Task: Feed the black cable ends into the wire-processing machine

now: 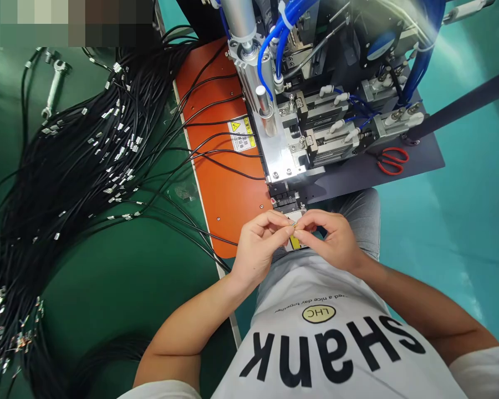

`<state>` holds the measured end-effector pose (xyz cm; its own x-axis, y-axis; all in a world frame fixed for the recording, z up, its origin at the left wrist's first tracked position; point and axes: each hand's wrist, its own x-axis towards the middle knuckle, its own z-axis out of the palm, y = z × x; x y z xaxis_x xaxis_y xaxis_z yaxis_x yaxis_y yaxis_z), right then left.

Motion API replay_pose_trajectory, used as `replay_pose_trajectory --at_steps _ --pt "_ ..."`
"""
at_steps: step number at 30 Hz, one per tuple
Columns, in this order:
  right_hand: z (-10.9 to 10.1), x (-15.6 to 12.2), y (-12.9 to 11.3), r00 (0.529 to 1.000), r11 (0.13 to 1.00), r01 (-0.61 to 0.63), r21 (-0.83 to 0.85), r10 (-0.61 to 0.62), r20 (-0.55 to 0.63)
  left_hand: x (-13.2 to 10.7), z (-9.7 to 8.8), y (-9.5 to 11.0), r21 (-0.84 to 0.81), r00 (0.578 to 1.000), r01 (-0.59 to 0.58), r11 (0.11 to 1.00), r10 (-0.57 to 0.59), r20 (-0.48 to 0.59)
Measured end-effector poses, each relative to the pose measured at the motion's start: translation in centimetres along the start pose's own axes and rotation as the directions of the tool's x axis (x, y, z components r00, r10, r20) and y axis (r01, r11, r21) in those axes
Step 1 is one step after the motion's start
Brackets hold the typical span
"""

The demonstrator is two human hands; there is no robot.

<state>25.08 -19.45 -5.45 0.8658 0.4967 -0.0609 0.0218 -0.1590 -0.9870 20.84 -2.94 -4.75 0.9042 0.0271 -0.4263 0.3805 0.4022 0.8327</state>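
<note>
My left hand (pixel 260 244) and my right hand (pixel 330 235) meet fingertip to fingertip just below the machine's front jaw (pixel 286 200). Both pinch one small metal part (pixel 293 224) between thumbs and forefingers; its exact shape is too small to make out. The hands hover over a yellow-marked plate (pixel 294 242) at the machine's front edge. Several thin black cables (pixel 216 158) run across the orange plate (pixel 220 188) toward the machine.
A big heap of black cables with metal ends (pixel 66 172) covers the green table at left. A wrench (pixel 55 88) lies at the far left back. Red scissors (pixel 393 160) rest on the machine's dark base (pixel 357 172). Blue air hoses (pixel 280 33) loop above.
</note>
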Motion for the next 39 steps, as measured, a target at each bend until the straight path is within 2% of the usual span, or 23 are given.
replay_pose_trajectory --at_steps 7,17,20,26,34,37,39 --pt "0.2 -0.1 -0.2 1.000 1.000 -0.007 0.018 0.007 0.002 -0.1 0.0 0.0 -0.042 0.999 0.041 0.998 -0.041 -0.001" --pt "0.8 -1.1 -0.5 0.998 0.999 0.010 -0.044 -0.013 -0.063 -0.9 0.4 0.0 0.031 0.999 0.042 0.999 -0.041 -0.015" --pt "0.8 -1.3 -0.6 0.996 0.998 -0.013 -0.056 0.008 -0.084 -1.0 0.4 0.0 0.075 1.000 0.012 0.997 -0.010 -0.022" --pt "-0.4 -0.8 -1.3 0.990 0.990 -0.129 -0.055 0.125 -0.070 -1.0 0.0 0.3 0.124 1.000 -0.022 0.992 0.023 -0.010" --pt "-0.4 -0.3 -1.6 0.990 0.983 -0.054 -0.175 0.029 -0.139 -0.5 0.3 0.6 0.187 0.999 -0.030 0.982 0.032 -0.009" --pt "-0.6 -0.2 -1.3 0.994 0.989 -0.065 -0.130 0.052 -0.099 -0.5 0.3 0.4 0.245 0.997 -0.081 0.966 0.080 0.013" --pt "-0.7 -0.3 -1.0 0.991 0.991 -0.120 -0.059 0.116 -0.059 -0.5 0.2 -0.1 0.318 0.981 -0.192 0.928 0.192 0.033"
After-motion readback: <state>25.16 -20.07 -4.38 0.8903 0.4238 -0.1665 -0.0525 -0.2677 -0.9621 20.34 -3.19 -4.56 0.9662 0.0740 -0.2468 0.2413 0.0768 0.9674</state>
